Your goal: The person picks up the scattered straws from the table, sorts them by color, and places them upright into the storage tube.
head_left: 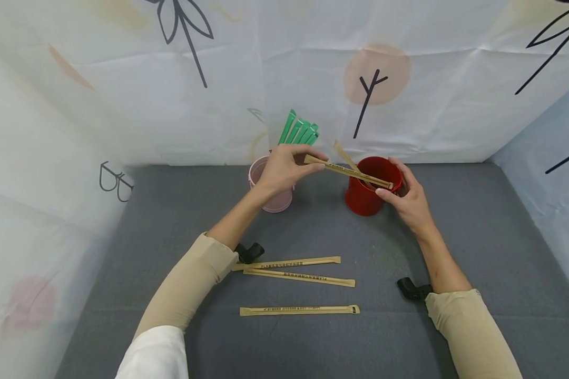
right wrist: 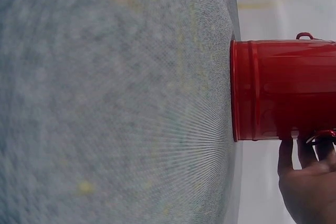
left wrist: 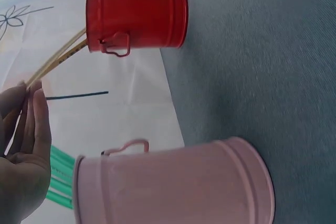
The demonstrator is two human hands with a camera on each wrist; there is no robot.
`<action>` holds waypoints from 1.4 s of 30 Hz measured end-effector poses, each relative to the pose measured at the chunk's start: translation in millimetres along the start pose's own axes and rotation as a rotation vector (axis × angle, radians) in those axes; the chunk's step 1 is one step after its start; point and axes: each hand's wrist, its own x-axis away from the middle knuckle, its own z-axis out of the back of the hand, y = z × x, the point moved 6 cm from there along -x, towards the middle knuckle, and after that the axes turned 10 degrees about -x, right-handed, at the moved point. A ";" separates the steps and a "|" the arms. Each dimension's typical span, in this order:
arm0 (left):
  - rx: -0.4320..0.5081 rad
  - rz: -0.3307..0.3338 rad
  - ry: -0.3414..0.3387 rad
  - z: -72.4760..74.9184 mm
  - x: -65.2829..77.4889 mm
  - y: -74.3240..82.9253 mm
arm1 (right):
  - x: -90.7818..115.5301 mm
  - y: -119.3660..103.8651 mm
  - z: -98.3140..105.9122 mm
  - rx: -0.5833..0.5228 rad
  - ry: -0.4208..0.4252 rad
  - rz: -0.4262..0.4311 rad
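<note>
My left hand [head_left: 284,169] pinches one end of a paper-wrapped straw [head_left: 343,170], tan with dark print. The straw's other end lies over the mouth of a red bucket [head_left: 362,201]. Another tan wrapped straw [head_left: 342,152] leans inside that bucket, its upper end sticking out to the left. On the bucket's right side, my right hand [head_left: 411,208] holds it near the rim, thumb in front and fingers around the side. In the right wrist view, fingertips [right wrist: 286,148] meet the bucket wall by its small handle. The bucket stands upright on the grey cloth.
A pink bucket [head_left: 277,203] with several green-wrapped sticks [head_left: 300,131] stands behind my left forearm. Nearer me lie three tan wrapped straws, two crossing [head_left: 308,261] [head_left: 303,276] and one apart [head_left: 298,311]. A patterned white cloth [head_left: 303,79] hangs behind the table.
</note>
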 end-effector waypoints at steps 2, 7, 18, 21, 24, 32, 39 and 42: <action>0.017 0.021 0.006 -4.0 -3.5 -0.6 | 0.1 -0.3 0.1 0.003 0.000 -0.001; 0.067 0.063 0.036 -13.0 -11.7 0.9 | -0.1 -0.9 0.1 0.007 0.003 -0.001; 0.022 0.099 0.076 -29.6 -23.7 0.0 | -0.6 -1.5 0.2 0.031 0.011 -0.004; -0.007 0.105 0.088 -33.8 -27.1 1.1 | 0.1 -2.6 1.4 0.029 0.015 -0.005; -0.001 0.100 0.100 -37.4 -30.1 2.6 | 1.2 -3.3 2.3 0.023 0.023 -0.003; -0.012 0.180 0.096 -34.3 -19.3 0.3 | 0.8 -1.0 -4.2 0.023 0.007 -0.018; -0.021 0.098 0.077 -27.4 1.1 2.7 | 0.6 -1.8 -2.0 0.023 0.009 -0.019; -0.029 0.071 0.062 -22.7 10.9 2.7 | 0.2 -2.0 -0.9 0.035 0.007 -0.019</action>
